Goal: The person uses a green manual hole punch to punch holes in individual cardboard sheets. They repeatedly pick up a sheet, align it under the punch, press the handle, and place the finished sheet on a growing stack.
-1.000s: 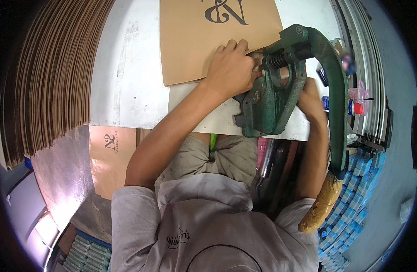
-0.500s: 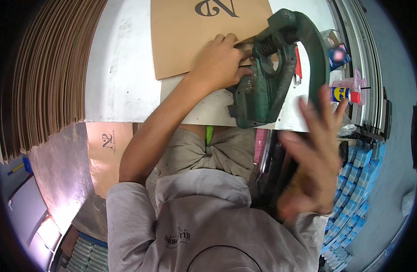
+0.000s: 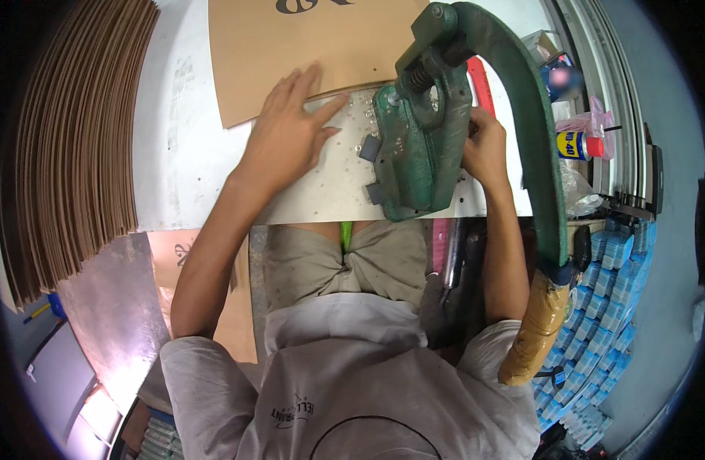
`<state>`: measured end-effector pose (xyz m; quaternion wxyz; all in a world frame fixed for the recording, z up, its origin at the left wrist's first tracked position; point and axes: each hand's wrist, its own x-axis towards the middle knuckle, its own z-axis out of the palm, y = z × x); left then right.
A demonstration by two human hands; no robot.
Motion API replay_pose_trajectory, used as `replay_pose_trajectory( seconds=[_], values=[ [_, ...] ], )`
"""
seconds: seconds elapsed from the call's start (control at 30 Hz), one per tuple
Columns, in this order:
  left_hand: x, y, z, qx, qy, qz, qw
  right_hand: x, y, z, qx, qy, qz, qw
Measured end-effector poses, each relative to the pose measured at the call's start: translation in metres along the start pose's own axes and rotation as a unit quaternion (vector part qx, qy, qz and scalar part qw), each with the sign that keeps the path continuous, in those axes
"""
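Note:
My left hand (image 3: 291, 134) is open, its fingers spread over the near edge of a brown paper bag (image 3: 291, 61) with a dark printed mark. Beside it stands a green hand-lever eyelet press (image 3: 425, 146). The press's long curved lever (image 3: 540, 146) reaches toward me and ends in a grip wrapped in brown tape (image 3: 535, 331). Small shiny eyelets (image 3: 370, 113) lie scattered left of the press. My right hand (image 3: 486, 149) is at the press's right side, fingers curled together; their tips are partly hidden by the press, so what they hold cannot be made out.
A tall stack of brown card sheets (image 3: 69, 153) stands at the left of the white table (image 3: 168, 138). A red tool (image 3: 481, 86) lies behind the press. At right are a blue-and-yellow spray can (image 3: 575, 145), a pink plastic bag (image 3: 591, 119) and blue wrapped packs (image 3: 598, 307).
My left hand has come off the press and moved left. The right hand has gone from the near right to the press's side. The lever's taped grip now shows, and the bag sits further left.

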<state>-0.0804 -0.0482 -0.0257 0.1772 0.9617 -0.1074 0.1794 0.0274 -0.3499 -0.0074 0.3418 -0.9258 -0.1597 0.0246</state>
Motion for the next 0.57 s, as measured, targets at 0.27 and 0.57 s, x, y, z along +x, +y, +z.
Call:
replay_pose_trajectory(
  seconds=[0.27,0.57],
  values=[
    [0.004,-0.037,-0.004,-0.001,0.005,-0.031,1.000,0.009,0.011,0.001,-0.029,-0.063,-0.097,0.993],
    [0.031,-0.046,-0.031,0.004,-0.142,-0.156,0.977,0.012,-0.005,-0.007,0.060,-0.080,0.004,0.995]
  ],
)
